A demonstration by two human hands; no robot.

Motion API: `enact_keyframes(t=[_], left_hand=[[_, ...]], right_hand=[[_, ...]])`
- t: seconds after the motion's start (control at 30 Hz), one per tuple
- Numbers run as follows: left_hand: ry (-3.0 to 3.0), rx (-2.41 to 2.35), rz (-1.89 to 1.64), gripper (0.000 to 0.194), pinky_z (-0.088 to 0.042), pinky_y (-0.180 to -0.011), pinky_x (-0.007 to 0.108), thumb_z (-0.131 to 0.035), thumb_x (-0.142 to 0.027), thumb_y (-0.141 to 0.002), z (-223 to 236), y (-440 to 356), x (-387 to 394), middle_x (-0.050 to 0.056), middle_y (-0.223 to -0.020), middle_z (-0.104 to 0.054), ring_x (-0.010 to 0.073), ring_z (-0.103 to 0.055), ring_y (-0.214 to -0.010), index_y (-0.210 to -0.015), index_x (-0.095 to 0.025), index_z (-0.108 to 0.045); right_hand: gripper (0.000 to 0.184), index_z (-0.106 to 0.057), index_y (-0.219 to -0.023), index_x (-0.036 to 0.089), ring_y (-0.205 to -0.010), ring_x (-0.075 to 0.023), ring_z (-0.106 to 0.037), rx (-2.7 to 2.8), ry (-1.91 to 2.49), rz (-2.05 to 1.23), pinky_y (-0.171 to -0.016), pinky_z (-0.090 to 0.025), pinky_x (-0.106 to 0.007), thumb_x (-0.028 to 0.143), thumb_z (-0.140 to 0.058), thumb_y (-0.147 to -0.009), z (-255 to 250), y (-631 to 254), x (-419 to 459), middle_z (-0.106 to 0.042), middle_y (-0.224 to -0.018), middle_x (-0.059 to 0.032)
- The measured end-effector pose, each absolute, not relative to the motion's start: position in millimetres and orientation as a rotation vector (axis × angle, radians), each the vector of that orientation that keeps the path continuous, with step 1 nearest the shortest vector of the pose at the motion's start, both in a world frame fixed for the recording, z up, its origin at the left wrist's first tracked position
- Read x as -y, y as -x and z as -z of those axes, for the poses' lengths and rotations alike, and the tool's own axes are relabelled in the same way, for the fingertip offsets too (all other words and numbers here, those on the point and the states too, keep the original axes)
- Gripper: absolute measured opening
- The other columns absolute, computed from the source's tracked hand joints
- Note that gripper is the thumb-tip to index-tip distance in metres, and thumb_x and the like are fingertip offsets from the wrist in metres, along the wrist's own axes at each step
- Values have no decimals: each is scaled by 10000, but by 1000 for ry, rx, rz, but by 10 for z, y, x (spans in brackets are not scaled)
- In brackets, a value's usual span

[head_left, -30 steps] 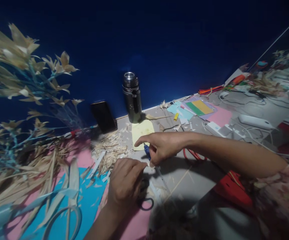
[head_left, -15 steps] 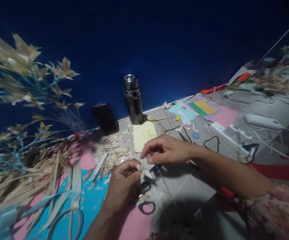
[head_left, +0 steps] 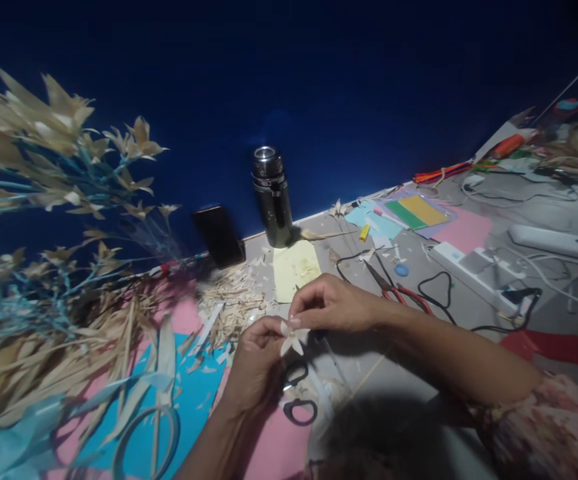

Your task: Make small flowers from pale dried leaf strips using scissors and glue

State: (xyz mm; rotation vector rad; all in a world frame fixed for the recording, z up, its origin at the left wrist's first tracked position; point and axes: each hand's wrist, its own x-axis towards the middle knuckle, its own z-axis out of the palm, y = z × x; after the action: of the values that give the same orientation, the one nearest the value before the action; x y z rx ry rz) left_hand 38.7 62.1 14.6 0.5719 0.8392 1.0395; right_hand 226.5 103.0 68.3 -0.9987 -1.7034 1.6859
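Note:
A small cream flower, apparently made of dried husk, is pinched between the thumb and forefinger of my left hand. Bent over it from the right, my right hand has its fingertips together at the flower's upper petals. Anything small between those fingertips is too hidden to make out. Just below the flower, the black handles of a pair of scissors show beside my left hand, their blades out of sight. Past my right wrist lie red-handled scissors, partly covered by the forearm.
A steel flask and a dark phone stand against the blue wall. Husk flowers on blue stems rise at the left, above dried husks and a tape roll. A power strip with cables lies right.
My right hand has come down to the flower, its fingertips now at the petals. The flower's face has turned more toward me. The whole view has shifted slightly.

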Motion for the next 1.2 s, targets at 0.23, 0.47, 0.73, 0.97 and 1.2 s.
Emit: enact_keyframes(t=[0.23, 0.47, 0.73, 0.97, 1.2], left_hand=[[-717, -959, -1151, 278, -510, -569, 198, -937, -185, -541, -164, -392, -622, 5, -658, -726, 117, -647, -583, -728, -160, -734], [-900, -1016, -1236, 253, -505, -614, 225, -873, -165, -637, -110, -339, -616, 0, -702, -719, 135, -646, -634, -870, -190, -779], [-978, -981, -1229, 94, -510, -692, 246, -816, -157, -703, -109, -340, -604, 2, -748, -700, 151, -646, -718, -683, -196, -732], [-844, -980, -1186, 181, -497, -663, 239, -864, -205, -661, -133, -373, -591, 11, -740, -701, 149, -628, -708, -670, -183, -685], [-874, -1054, -1206, 166, -481, -599, 240, -844, -213, -663, -134, -348, -616, -5, -693, -652, 135, -581, -631, -664, -181, -681]], right_hand=[[276, -761, -759, 115, -578, -97, -471, 1669, 1133, -1604, -549, -327, -230, 390, -764, -776, -693, -2225, -979, -631, -621, 7], [234, -751, -729, 120, -595, -107, -531, 1542, 1137, -1638, -582, -392, -234, 351, -779, -755, -690, -2172, -931, -672, -636, -10], [295, -759, -752, 116, -620, -118, -569, 1510, 1086, -1651, -604, -429, -239, 409, -783, -779, -655, -2173, -904, -703, -675, -28], [336, -764, -835, 125, -628, -128, -569, 1439, 1001, -1552, -573, -401, -243, 460, -748, -813, -600, -2167, -900, -698, -700, -38], [429, -610, -738, 163, -569, -115, -506, 1377, 1054, -1475, -551, -385, -238, 564, -740, -816, -486, -2257, -873, -584, -642, 11]])
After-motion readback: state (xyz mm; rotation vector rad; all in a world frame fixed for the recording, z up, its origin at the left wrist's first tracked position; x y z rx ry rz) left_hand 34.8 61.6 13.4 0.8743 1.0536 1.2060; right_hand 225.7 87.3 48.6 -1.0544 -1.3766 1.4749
